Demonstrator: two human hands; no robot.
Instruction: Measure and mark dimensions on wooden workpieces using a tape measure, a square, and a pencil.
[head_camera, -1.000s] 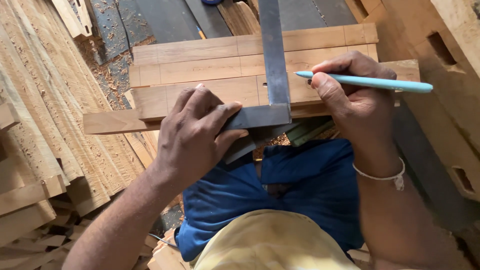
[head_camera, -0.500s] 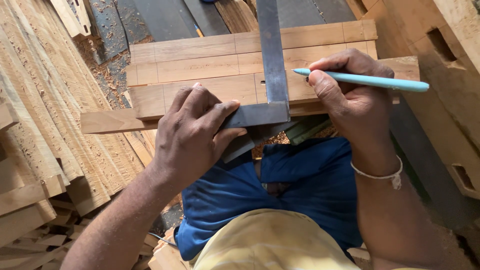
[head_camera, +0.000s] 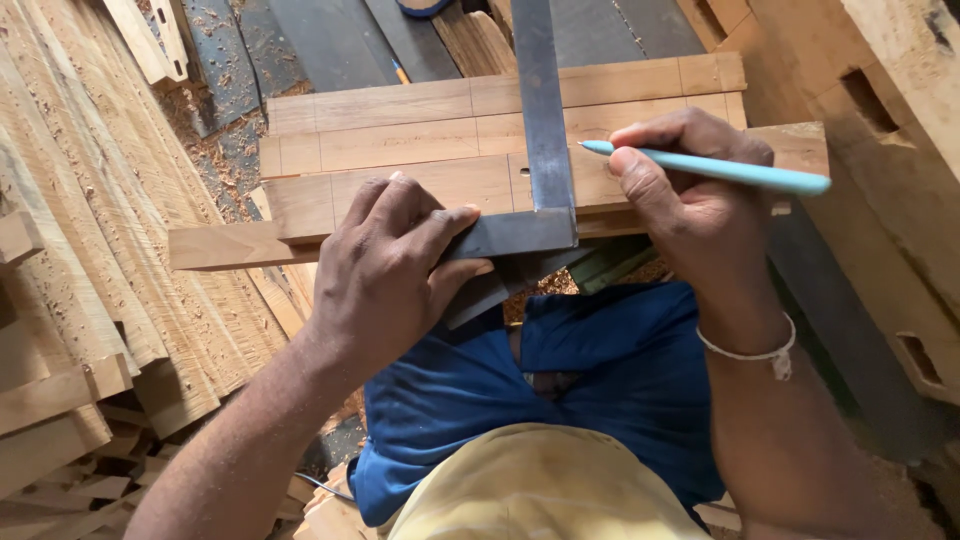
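**Square pressed to stacked boards, pencil set at its blade**

A metal try square (head_camera: 541, 170) is laid across a row of wooden boards (head_camera: 400, 140), its long blade running away over them and its stock lying along the near edge of the front board. The stock is pinned down by the left hand (head_camera: 385, 270), whose fingers are spread flat and pressed onto it and the wood beside it. A light blue pencil (head_camera: 715, 168) is pinched between thumb and fingers of the right hand (head_camera: 690, 190), the tip resting just beside the blade's right edge on the front board.

The square is judged stiff and fairly heavy, smooth enough to slide on planed wood, so it is best held by the stock, pressed against the board's edge. The pencil is light and its point is likely fragile. The boards look rigid and dry, with pencil lines already drawn across them.

The boards rest over the lap, above blue cloth (head_camera: 620, 390). Rough-sawn planks (head_camera: 90, 200) are stacked to the left, mortised timbers (head_camera: 890, 130) lie to the right, and sawdust and shavings (head_camera: 215, 150) are scattered on the floor.
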